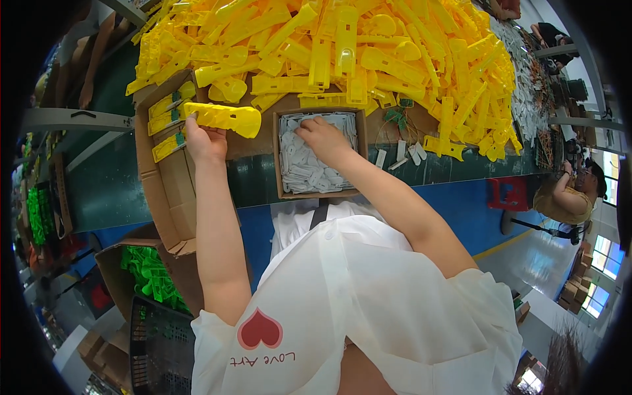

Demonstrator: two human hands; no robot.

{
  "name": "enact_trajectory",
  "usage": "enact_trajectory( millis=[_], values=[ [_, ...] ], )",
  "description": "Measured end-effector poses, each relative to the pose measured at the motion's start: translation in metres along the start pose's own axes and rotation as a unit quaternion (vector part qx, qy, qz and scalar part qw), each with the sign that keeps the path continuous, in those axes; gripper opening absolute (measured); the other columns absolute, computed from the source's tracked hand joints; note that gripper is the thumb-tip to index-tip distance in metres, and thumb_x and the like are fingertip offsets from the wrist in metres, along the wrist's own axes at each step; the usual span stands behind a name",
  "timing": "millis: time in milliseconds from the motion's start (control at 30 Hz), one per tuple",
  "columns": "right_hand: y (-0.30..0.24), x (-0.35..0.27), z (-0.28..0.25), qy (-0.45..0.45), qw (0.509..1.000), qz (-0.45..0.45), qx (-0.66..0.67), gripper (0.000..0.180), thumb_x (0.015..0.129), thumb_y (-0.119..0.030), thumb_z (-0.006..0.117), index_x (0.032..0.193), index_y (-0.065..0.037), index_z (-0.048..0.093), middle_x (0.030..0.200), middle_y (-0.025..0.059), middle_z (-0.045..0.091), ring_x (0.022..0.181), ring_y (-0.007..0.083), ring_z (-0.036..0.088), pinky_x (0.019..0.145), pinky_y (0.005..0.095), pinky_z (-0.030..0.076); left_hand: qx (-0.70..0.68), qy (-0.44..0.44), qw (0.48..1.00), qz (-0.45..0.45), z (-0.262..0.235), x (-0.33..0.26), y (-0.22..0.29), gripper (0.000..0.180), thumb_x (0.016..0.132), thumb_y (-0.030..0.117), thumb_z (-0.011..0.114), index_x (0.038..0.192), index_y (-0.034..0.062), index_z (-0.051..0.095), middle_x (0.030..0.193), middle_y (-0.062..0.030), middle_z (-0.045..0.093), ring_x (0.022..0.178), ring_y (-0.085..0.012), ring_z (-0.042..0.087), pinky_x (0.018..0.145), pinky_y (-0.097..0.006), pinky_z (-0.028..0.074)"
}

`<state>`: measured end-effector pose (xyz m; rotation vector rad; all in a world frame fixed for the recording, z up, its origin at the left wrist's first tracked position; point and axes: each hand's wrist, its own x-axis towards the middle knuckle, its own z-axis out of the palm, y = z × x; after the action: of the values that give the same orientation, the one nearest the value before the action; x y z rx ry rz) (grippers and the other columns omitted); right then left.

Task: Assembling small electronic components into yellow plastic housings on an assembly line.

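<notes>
My left hand [205, 139] is closed on one end of a long yellow plastic shell [227, 118], holding it up over a cardboard tray [172, 197] on the left. Inside that tray lie a few more yellow shells with small green parts [170, 146]. My right hand [322, 138] reaches into a small cardboard box [361, 141] full of flat white plastic pieces [309, 172]. Its fingers are bent down among the pieces, and whether they pinch one is hidden.
A big heap of yellow shells [342, 46] covers the far side of the green table [257, 178]. Right of the box lie green circuit boards [397, 117] with wires and white parts [401, 151]. Green pieces [155, 273] fill a carton at lower left. Another person [569, 194] sits at far right.
</notes>
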<state>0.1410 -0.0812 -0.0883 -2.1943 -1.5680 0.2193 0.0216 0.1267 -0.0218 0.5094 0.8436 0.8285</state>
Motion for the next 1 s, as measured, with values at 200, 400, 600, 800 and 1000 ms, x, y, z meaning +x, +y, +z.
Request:
enact_trajectory(
  millis=[200,400,600,800,1000],
  values=[
    [0.006,0.001,-0.019,-0.076,0.974,0.106,0.187,0.012,0.072,-0.013,0.061,0.079,-0.004,0.059,0.075,0.0053,0.056,0.074,0.0186,0.055,0.062,0.0276,0.045,-0.025,-0.106,0.957,-0.267,-0.009,-0.041,0.000,0.043,0.088,0.036,0.031,0.101,-0.0021,0.046,0.105,-0.0178,0.054,0.097,-0.0304,0.054,0.080,-0.037,0.046],
    [-0.029,-0.031,-0.078,-0.075,0.764,0.325,0.553,0.021,0.081,-0.022,0.059,0.091,-0.003,0.060,0.074,0.0011,0.057,0.062,0.0060,0.050,0.056,0.0199,0.042,0.320,-0.127,0.870,-0.352,0.014,-0.085,-0.055,0.037,0.085,0.024,0.040,0.114,0.0012,0.039,0.093,-0.0156,0.058,0.075,-0.0238,0.060,0.071,-0.034,0.046],
    [-0.031,-0.038,-0.071,0.056,0.708,0.343,0.615,0.018,0.082,-0.016,0.057,0.090,0.000,0.058,0.072,0.0021,0.056,0.061,0.0069,0.051,0.054,0.0185,0.043,0.170,-0.252,0.843,-0.444,0.014,-0.100,-0.073,0.039,0.084,0.018,0.050,0.117,0.0016,0.038,0.103,-0.0112,0.053,0.087,-0.0177,0.056,0.074,-0.031,0.048],
    [-0.026,-0.050,-0.103,0.004,0.667,0.358,0.654,0.014,0.080,-0.016,0.059,0.081,-0.002,0.057,0.067,0.0017,0.055,0.056,0.0058,0.048,0.048,0.0183,0.038,0.120,-0.280,0.897,-0.320,0.023,-0.113,-0.074,0.041,0.087,0.033,0.044,0.122,0.0131,0.037,0.100,-0.0075,0.052,0.084,-0.0151,0.055,0.075,-0.029,0.047],
    [-0.051,-0.051,-0.120,-0.081,0.678,0.327,0.653,0.017,0.079,-0.020,0.062,0.082,-0.003,0.057,0.064,0.0015,0.055,0.051,0.0045,0.045,0.044,0.0181,0.034,0.232,-0.301,0.895,-0.233,0.042,-0.133,-0.071,0.069,0.083,0.062,0.019,0.130,0.0117,0.027,0.112,-0.0063,0.047,0.102,-0.0160,0.047,0.088,-0.028,0.038]
  ],
)
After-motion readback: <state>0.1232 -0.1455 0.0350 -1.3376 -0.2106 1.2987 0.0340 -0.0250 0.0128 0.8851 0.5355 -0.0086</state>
